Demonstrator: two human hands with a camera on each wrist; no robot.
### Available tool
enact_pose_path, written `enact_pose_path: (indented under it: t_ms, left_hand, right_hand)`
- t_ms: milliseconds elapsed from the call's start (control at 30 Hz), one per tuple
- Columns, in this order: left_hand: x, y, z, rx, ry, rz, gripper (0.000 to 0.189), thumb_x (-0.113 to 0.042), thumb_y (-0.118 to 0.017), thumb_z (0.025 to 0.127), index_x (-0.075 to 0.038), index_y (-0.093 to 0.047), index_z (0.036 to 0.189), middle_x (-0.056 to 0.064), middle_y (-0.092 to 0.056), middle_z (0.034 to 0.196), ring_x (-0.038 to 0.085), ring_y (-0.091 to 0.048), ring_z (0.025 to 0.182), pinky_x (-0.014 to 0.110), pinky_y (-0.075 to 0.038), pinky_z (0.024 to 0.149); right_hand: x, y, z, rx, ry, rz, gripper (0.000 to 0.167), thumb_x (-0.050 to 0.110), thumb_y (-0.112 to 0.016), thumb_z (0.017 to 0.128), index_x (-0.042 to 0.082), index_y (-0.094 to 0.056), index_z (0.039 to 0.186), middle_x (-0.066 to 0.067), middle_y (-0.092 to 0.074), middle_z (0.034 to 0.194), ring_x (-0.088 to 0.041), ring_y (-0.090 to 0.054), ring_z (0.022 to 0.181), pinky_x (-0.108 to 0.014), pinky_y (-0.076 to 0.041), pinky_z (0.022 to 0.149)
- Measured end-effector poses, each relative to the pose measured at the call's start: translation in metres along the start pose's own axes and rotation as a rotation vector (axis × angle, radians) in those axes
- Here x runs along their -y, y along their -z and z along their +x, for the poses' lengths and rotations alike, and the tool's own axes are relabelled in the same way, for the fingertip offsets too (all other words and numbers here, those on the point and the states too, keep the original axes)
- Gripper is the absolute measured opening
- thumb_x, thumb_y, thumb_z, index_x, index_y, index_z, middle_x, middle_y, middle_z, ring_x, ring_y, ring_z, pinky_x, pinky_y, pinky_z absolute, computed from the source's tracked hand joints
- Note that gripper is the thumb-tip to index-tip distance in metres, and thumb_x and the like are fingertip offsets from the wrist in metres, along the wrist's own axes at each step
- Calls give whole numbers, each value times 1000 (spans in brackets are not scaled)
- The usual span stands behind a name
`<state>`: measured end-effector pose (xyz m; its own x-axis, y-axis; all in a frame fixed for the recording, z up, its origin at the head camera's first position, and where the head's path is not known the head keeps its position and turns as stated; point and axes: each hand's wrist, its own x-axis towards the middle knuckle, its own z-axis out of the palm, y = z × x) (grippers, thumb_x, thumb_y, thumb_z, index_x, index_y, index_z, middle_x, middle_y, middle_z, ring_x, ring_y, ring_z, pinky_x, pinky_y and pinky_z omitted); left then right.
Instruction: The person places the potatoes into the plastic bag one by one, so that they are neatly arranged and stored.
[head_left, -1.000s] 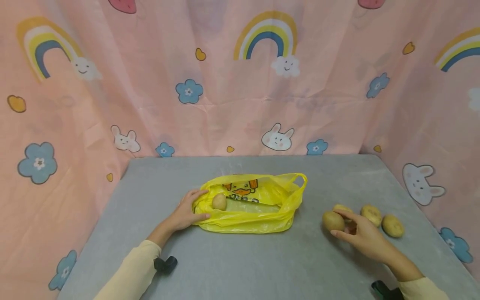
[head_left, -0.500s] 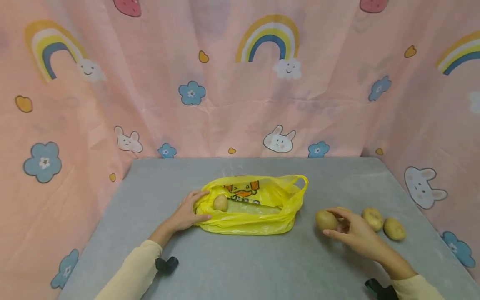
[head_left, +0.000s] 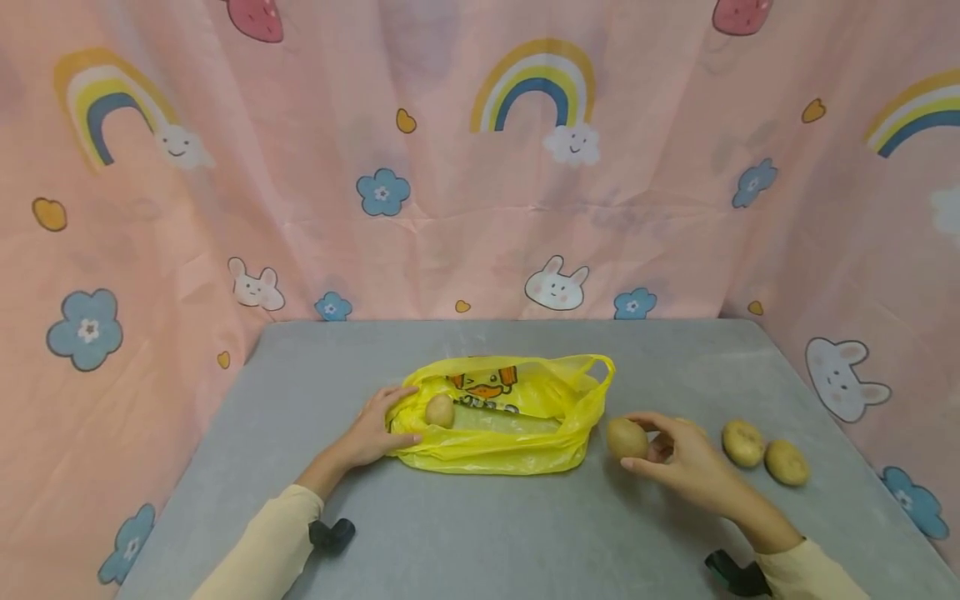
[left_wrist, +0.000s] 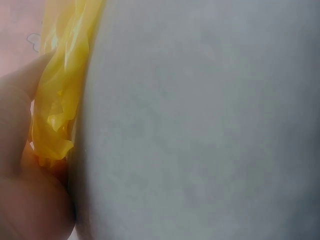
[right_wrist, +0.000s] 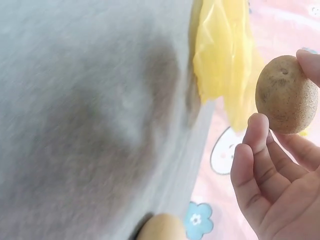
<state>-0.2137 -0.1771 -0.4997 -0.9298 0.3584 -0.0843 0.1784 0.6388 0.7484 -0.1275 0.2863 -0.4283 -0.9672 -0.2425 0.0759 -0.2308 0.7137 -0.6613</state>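
Left hand (head_left: 371,432) is gripping yellow plastic bag (head_left: 495,450), lettering (head_left: 487,405) illegible; at its three o'clock, right hand (head_left: 693,468) is pinching oval brown potato (head_left: 626,438).

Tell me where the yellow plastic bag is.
In the head view, the yellow plastic bag lies on the grey table, between the left hand, holding its left end, and the right hand.

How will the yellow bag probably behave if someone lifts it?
The bag is probably floppy, since its thin plastic is creased. It may sag when lifted, as its walls already slump around the wide opening. The potato inside could roll, being rounded.
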Motion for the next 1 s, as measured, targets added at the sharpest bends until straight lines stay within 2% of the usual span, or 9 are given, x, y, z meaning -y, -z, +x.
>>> enact_pose_path:
  t_ms: [233,600,867,1000]
  left_hand:
    - [1,2,1,-14,-14,9,79,-39,-78,87,-21,-42,155,16,-32,160,44,-25,149,72,-21,115]
    - [0,1,0,-10,-10,-1,78,-38,-78,87,-21,-42,155,17,-31,161,45,-23,150,73,-20,114]
    - [1,-1,0,-5,-2,1,78,-37,-78,87,-21,-42,155,16,-31,161,44,-23,150,73,-21,115]
    - [0,-1,-1,-3,0,-5,78,-37,-78,87,-21,-42,155,17,-31,160,44,-24,150,73,-21,115]
  right_hand:
    - [13,-3,7,5,-2,34,57,31,-81,86,5,-61,133,-16,-68,125,-3,-55,74,-24,-48,63]
    - [31,-12,17,39,8,85,61,26,-82,86,-1,-58,135,-19,-66,127,-6,-56,75,-25,-49,66]
    - [36,-24,24,48,63,124,59,27,-82,85,1,-59,133,-17,-67,125,-6,-56,73,-25,-50,67]
    - [38,-30,27,45,54,131,59,27,-82,85,2,-59,133,-16,-67,124,-6,-56,74,-25,-50,69]
